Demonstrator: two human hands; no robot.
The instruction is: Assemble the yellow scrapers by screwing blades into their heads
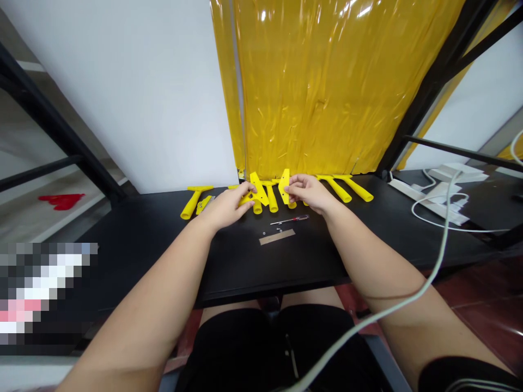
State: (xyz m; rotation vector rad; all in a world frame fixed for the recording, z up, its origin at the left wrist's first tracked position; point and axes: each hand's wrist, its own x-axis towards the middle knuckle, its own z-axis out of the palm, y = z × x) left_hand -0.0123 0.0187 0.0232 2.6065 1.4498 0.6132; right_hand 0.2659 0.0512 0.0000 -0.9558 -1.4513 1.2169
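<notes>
My left hand point(232, 206) is closed on a yellow plastic scraper handle point(260, 190), its flat, wide head raised and tilted toward the right. Fingers partly hide its grip. My right hand point(308, 191) pinches a flat yellow plate point(285, 185) with small dark holes, held nearly upright. A gap separates the two yellow parts. Below them on the black table point(245, 267) lie a screwdriver point(291, 219) with a red and clear handle, a thin metal blade strip point(277, 237) and a few small screws point(279, 229).
Behind my hands, several yellow T-shaped handles point(340, 189) line the table's back edge. At the left are another handle point(191, 204) and a yellow piece point(203, 204). White power strips point(433, 201) sit at the right. A pale cable point(388, 313) crosses before my right forearm.
</notes>
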